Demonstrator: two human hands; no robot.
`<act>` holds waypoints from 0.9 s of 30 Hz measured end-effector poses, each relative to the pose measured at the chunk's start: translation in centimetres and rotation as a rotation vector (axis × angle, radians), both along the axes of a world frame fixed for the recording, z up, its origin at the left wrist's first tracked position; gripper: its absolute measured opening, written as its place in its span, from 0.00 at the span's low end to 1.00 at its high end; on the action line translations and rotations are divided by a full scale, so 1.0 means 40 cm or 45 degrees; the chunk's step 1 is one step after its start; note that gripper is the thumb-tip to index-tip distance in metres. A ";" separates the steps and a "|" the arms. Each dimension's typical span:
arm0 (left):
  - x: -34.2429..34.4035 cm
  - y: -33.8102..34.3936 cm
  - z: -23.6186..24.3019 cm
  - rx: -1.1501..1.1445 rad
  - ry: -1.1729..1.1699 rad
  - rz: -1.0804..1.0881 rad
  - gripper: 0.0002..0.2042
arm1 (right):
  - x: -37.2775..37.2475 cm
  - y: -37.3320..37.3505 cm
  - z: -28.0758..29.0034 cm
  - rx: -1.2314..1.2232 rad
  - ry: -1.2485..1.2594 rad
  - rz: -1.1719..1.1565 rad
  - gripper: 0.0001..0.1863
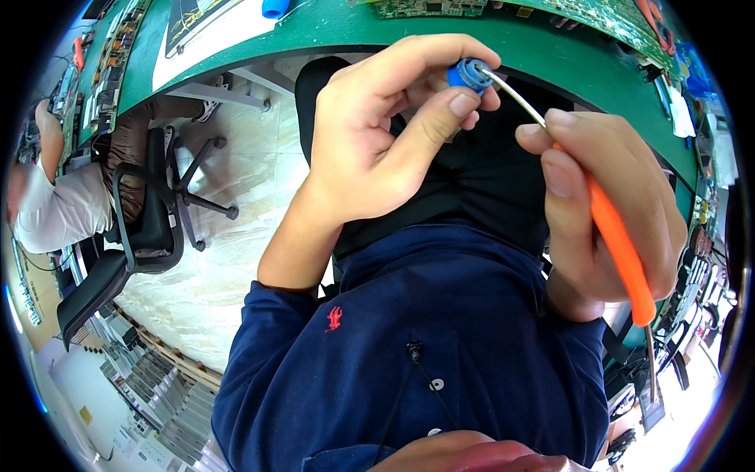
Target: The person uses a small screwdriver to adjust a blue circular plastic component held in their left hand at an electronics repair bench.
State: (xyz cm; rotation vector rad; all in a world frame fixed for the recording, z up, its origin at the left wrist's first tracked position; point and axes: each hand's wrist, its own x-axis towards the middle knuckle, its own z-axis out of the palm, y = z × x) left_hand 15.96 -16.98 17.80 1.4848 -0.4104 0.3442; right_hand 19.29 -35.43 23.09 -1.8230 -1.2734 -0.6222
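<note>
My left hand (pixel 385 126) is closed, pinching a small round blue plastic part (pixel 470 76) between thumb and fingertips. The part has a ringed, dark opening that faces right. In my right hand (pixel 609 197) is an orange-handled pick (pixel 617 244), gripped like a pen. Its thin metal shaft slants up to the left, and the tip meets the opening of the blue part. A second thin metal end sticks out below the handle. Both hands are raised above my lap, in front of the table edge.
A green-topped table (pixel 330 31) runs across the far side. On it lie a green circuit board (pixel 429 8), a white sheet (pixel 189 59) and another blue piece (pixel 274 8). At the left, a co-worker (pixel 67 208) sits on a black office chair (pixel 145 228).
</note>
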 end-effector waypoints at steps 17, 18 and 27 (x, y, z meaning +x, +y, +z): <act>-0.012 -0.002 0.011 0.265 -0.069 0.034 0.12 | 0.010 -0.021 0.034 -0.086 0.320 0.052 0.07; -0.010 -0.005 0.012 0.221 -0.034 0.025 0.11 | 0.012 -0.023 0.037 -0.098 0.339 0.042 0.07; 0.003 -0.006 -0.006 0.152 -0.071 -0.151 0.13 | 0.014 -0.054 0.035 -0.030 0.687 0.036 0.09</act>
